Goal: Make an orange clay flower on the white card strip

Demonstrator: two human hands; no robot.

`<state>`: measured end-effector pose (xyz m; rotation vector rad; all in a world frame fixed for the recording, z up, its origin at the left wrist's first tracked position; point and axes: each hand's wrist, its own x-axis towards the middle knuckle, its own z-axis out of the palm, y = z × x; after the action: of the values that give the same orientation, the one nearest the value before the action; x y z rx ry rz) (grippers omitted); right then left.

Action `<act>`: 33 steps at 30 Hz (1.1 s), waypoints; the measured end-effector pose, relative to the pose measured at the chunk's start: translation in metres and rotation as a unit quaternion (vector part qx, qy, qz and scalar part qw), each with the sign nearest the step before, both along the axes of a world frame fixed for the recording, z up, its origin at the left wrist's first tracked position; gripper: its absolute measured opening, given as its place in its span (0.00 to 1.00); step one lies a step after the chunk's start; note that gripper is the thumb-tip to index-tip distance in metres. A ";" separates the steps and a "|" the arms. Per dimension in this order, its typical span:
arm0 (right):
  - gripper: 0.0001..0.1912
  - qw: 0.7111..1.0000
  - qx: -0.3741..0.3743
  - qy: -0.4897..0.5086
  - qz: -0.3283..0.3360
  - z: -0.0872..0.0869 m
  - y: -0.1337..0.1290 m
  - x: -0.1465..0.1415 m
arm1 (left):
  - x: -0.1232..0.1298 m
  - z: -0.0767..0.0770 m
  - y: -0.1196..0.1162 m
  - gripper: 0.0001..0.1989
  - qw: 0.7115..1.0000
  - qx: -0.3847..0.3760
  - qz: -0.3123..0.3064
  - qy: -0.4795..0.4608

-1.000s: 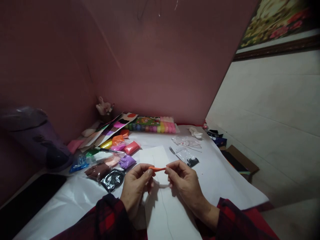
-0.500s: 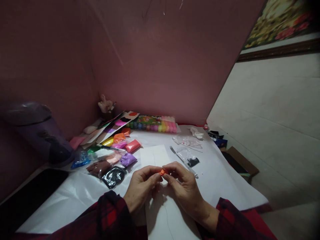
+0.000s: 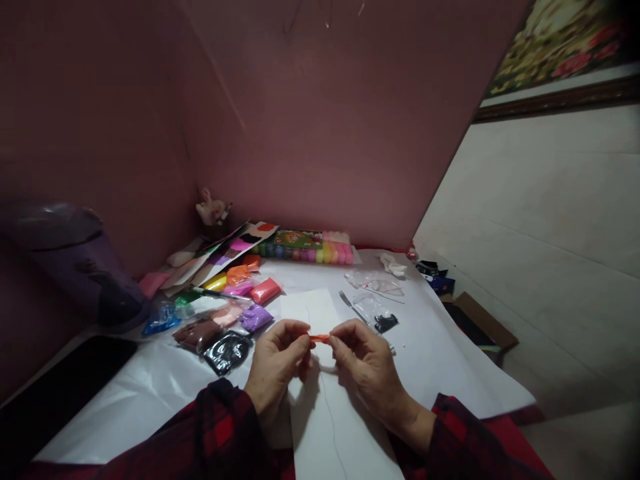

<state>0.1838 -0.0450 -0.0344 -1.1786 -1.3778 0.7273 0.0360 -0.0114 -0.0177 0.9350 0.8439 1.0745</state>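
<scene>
At the table's near edge, a long white sheet (image 3: 320, 427) runs away from the person, a thin dark line along it. Above it, the left hand (image 3: 277, 363) and right hand (image 3: 370, 373) each have thumb and forefinger closed on one end of a short orange strip (image 3: 320, 339), which spans the small gap between them. Left of the hands lies a black packet (image 3: 229, 352); beyond the right hand, a fork (image 3: 350, 303) lies beside a clear bag (image 3: 383, 320). Toward the far left corner are colourful packets (image 3: 237, 277); along the far edge, a multicoloured pack (image 3: 305, 248).
</scene>
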 end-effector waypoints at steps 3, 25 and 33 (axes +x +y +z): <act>0.09 0.999 -0.027 0.046 0.001 -0.002 0.002 0.002 | -0.003 -0.001 0.001 0.16 1.000 0.002 -0.017 -0.005; 0.04 0.993 0.052 -0.065 0.080 0.006 -0.006 0.001 | -0.003 -0.005 0.001 0.18 0.987 0.063 -0.116 0.088; 0.04 0.985 0.075 -0.150 0.034 0.006 -0.007 0.001 | -0.005 -0.006 0.003 0.16 0.992 0.038 -0.110 0.046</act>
<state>0.1845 -0.0519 -0.0281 -1.1590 -1.7004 0.4961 0.0308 -0.0086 -0.0237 1.1214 0.7604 0.8825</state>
